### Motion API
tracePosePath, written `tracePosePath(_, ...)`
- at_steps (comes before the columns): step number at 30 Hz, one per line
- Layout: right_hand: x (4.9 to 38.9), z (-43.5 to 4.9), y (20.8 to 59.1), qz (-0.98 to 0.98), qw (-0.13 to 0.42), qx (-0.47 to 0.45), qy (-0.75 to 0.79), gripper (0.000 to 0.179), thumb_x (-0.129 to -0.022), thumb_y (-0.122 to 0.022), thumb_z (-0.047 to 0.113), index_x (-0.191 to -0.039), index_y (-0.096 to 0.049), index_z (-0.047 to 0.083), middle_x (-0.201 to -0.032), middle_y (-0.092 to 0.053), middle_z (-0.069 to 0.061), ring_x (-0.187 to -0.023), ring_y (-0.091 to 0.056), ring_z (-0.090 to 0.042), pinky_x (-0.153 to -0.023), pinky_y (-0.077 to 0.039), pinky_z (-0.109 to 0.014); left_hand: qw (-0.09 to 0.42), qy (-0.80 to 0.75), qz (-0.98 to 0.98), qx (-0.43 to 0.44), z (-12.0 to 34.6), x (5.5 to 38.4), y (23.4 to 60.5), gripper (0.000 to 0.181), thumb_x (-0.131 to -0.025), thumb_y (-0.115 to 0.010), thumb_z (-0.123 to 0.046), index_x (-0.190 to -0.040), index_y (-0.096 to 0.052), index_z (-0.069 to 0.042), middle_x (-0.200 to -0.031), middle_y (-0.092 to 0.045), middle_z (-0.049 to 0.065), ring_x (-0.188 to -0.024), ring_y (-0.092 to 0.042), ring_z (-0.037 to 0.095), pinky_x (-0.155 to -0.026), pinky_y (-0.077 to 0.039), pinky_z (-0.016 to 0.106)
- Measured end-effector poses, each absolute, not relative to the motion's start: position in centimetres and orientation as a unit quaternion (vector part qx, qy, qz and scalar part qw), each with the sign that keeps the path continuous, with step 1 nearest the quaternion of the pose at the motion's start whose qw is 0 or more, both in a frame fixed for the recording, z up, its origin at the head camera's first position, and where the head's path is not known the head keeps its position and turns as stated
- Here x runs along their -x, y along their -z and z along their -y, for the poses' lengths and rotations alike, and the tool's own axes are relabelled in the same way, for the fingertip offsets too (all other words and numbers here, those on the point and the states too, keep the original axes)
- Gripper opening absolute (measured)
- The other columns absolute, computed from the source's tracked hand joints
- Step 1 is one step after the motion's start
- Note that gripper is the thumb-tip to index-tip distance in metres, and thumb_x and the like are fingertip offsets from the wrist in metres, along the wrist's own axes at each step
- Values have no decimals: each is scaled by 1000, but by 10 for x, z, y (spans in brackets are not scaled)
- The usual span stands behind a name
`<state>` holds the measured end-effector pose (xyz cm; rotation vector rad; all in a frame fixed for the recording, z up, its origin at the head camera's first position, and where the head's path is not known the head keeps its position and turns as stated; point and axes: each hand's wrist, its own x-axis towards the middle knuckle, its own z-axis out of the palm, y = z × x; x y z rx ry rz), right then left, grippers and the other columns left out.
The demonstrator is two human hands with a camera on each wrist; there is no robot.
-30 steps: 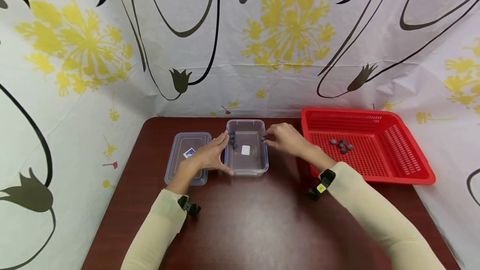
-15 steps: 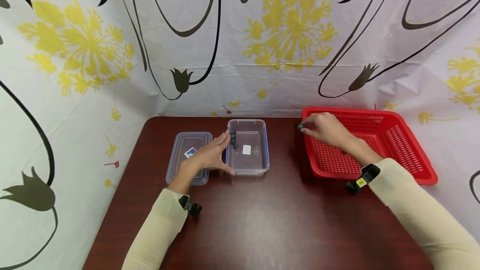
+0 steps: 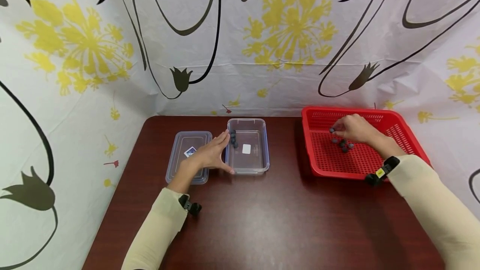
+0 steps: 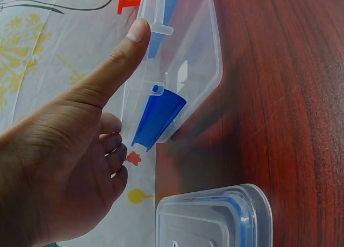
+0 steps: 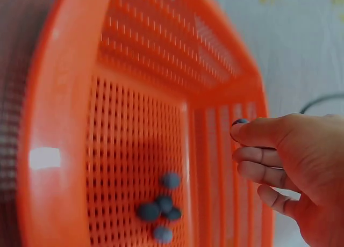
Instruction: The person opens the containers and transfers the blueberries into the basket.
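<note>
My right hand (image 3: 352, 128) is above the red perforated basket (image 3: 310, 159), pinching a blueberry (image 5: 240, 121) between thumb and fingertips. Several more blueberries (image 5: 163, 203) lie together on the basket floor below it. My left hand (image 3: 208, 154) rests along the left side of a clear plastic container (image 3: 249, 163), thumb at its near corner and the other fingers spread toward the far end. In the left wrist view, the thumb (image 4: 121, 59) lies by the container rim. Inside the container, several blueberries (image 3: 233, 138) line the left wall.
A clear lid (image 3: 178, 163) with a blue-and-white label lies on the dark wooden table (image 3: 240, 220), left of the container and partly under the left hand. The container has blue side clips (image 4: 157, 117). Patterned cloth (image 3: 240, 41) stands behind and at the sides.
My right hand has moved right with a blueberry, from the container's right side, over the basket's left rim, to above the basket's floor. The left hand stays at the container.
</note>
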<state>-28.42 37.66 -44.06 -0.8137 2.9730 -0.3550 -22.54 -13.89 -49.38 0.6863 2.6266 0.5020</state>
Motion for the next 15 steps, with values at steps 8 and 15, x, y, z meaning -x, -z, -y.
tracePosePath(8,292,-419,456,-966,68,229,97,17,-86,-82,7,-96,-79,-7,-88,-79,-16,-82,-76,-34,-77,-60,-56,193,-176,-934,-244,139,226,495,138,-76,-89,-64,-170,-6,-6,-179,8,6,-164,-4,30,-123,-33,56)
tracePosePath(15,292,-438,470,-967,109,212,92,13,-85,-82,8,-91,-79,-4,-85,-78,-12,-77,-72,-29,-75,-59,-56,192,-181,-933,-245,140,227,495,138,-77,-89,-64,-170,-6,-6,-179,7,6,-165,-4,29,-121,-36,58)
